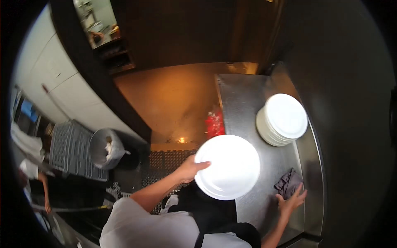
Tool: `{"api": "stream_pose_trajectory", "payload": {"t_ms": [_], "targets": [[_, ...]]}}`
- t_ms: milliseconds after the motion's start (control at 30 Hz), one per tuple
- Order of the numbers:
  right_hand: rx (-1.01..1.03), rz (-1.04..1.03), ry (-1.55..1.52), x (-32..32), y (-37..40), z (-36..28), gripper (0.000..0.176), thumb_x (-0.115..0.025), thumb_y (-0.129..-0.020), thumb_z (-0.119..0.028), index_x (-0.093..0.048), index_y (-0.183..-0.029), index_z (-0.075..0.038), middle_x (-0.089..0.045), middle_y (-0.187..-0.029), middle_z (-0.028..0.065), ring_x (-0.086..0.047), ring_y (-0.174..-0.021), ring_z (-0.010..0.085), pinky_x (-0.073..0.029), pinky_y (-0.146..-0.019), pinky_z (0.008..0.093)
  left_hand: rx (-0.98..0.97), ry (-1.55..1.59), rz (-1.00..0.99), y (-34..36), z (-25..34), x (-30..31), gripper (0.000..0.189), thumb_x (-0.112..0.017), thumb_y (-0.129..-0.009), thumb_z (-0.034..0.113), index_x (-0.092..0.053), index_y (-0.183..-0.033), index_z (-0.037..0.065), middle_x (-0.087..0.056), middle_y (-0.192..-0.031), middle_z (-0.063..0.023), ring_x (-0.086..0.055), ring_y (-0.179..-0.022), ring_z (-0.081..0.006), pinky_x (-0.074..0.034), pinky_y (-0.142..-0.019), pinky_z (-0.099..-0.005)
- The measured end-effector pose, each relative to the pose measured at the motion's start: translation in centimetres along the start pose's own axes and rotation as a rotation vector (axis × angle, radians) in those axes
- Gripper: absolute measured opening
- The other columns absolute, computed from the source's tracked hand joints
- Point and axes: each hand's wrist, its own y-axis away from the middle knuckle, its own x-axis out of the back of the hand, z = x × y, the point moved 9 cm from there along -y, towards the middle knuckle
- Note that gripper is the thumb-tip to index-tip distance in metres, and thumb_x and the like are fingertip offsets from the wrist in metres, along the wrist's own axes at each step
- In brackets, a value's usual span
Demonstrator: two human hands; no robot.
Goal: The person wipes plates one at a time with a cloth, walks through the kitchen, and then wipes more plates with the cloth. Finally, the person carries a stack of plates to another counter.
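A white round plate (pixel 229 167) is in my left hand (pixel 192 168), thumb on top of its left rim. It hangs over the left edge of the steel counter (pixel 244 103); whether more plates lie beneath it cannot be told. My right hand (pixel 292 200), fingers spread, is at the near edge of a crumpled dark cloth (pixel 288 182) on the counter. Farther back on the counter stands a stack of white plates (pixel 285 116).
A red plastic bag (pixel 215 123) is beside the counter's left edge. At left are stacked grey crates (pixel 72 146), a lined bin (pixel 99 149) and another person's arm (pixel 44 192). A perforated mat (pixel 165 165) covers part of the floor.
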Motion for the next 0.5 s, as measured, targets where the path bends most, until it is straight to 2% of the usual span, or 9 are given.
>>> {"api": "stream_pose_trajectory", "payload": {"t_ms": [67, 100, 133, 200, 300, 333, 400, 467, 500], "targets": [[-0.044, -0.183, -0.894, -5.3, 2.3, 0.4, 0.103, -0.091, -0.064, -0.023, -0.034, -0.147, -0.004, -0.05, -0.136, 0.0185, -0.054, -0.12, 0.0294, -0.047, -0.098, 0.0389, 0.028, -0.021, 0.039, -0.4, 0.8, -0.1, 0.042, -0.063, -0.092, 0.005, -0.051, -0.13, -0.008, -0.065, -0.118, -0.0183, -0.065, -0.104, -0.0257, -0.053, -0.094, -0.0392], [-0.074, -0.407, -1.235, -5.3, 3.5, -3.2, 0.091, -0.084, -0.075, -0.031, -0.036, -0.145, -0.002, -0.054, -0.13, 0.0163, -0.057, -0.114, 0.0228, -0.049, -0.091, 0.0358, 0.024, -0.006, 0.002, -1.6, 0.3, -1.2, 0.041, -0.063, -0.092, 0.004, -0.051, -0.13, -0.008, -0.065, -0.118, -0.0185, -0.065, -0.104, -0.026, -0.053, -0.094, -0.0393], [-0.129, -0.616, -1.571, -6.2, 5.1, -7.3, 0.068, -0.071, -0.089, -0.027, -0.039, -0.143, 0.0, -0.059, -0.12, 0.0121, -0.059, -0.105, 0.016, -0.049, -0.086, 0.0314, 0.02, 0.016, -0.035, -2.9, 0.2, -1.8, 0.04, -0.062, -0.093, 0.004, -0.051, -0.13, -0.007, -0.064, -0.118, -0.0187, -0.066, -0.104, -0.0262, -0.053, -0.094, -0.0394], [-0.215, -0.761, -1.62, -6.3, 5.6, -13.2, 0.056, -0.063, -0.09, -0.01, -0.041, -0.14, 0.001, -0.061, -0.113, 0.013, -0.06, -0.103, 0.0194, -0.05, -0.088, 0.0335, 0.026, 0.045, -0.084, -5.6, 0.0, -3.5, 0.038, -0.06, -0.094, 0.003, -0.051, -0.129, -0.007, -0.064, -0.118, -0.019, -0.066, -0.103, -0.0264, -0.054, -0.093, -0.0395], [-0.195, -0.244, -1.315, -4.3, 0.6, -14.9, 0.048, -0.057, -0.092, -0.007, -0.043, -0.137, 0.001, -0.062, -0.113, 0.0127, -0.06, -0.103, 0.02, -0.049, -0.089, 0.0329, 0.002, 0.107, -0.13, -9.1, 0.5, -6.1, 0.039, -0.061, -0.094, 0.004, -0.05, -0.13, -0.008, -0.064, -0.118, -0.0193, -0.066, -0.102, -0.0264, -0.054, -0.092, -0.0387], [-0.296, -0.294, -1.373, -4.8, -0.8, -15.1, 0.047, -0.054, -0.091, -0.002, -0.043, -0.136, 0.003, -0.062, -0.116, 0.0136, -0.061, -0.103, 0.0221, -0.049, -0.092, 0.0361, -0.029, 0.077, -0.15, -10.6, 1.4, -6.9, 0.041, -0.062, -0.095, 0.008, -0.049, -0.131, -0.008, -0.062, -0.121, -0.0178, -0.062, -0.109, -0.0261, -0.052, -0.094, -0.0402], [-0.441, -0.177, -1.571, -5.0, -3.7, -15.3, 0.046, -0.051, -0.089, 0.002, -0.044, -0.134, 0.004, -0.061, -0.12, 0.016, -0.061, -0.106, 0.0246, -0.047, -0.096, 0.0372, -0.051, 0.084, -0.353, -13.1, 4.4, -10.1, 0.053, -0.06, -0.098, 0.023, -0.041, -0.139, -0.004, -0.054, -0.134, -0.0172, -0.053, -0.123, -0.0249, -0.049, -0.096, -0.0425], [-0.537, -0.077, -1.632, -5.2, -6.5, -14.5, 0.045, -0.049, -0.089, 0.004, -0.044, -0.134, 0.004, -0.059, -0.124, 0.0187, -0.06, -0.111, 0.0264, -0.047, -0.097, 0.0382, 0.001, 0.017, -0.43, -13.8, 7.9, -11.9, 0.059, -0.054, -0.101, 0.035, -0.028, -0.149, 0.01, -0.043, -0.139, -0.0117, -0.047, -0.122, -0.0205, -0.047, -0.097, -0.0377], [-0.55, 0.027, -1.613, -5.1, -7.8, -13.8, 0.044, -0.05, -0.088, 0.003, -0.045, -0.132, 0.004, -0.059, -0.122, 0.0182, -0.06, -0.11, 0.026, -0.047, -0.096, 0.0378, -0.01, -0.143, -0.421, -14.5, 8.8, -10.9, 0.068, -0.052, -0.101, 0.043, -0.017, -0.153, 0.018, -0.038, -0.132, -0.0074, -0.044, -0.114, -0.0177, -0.047, -0.095, -0.0379]]}}
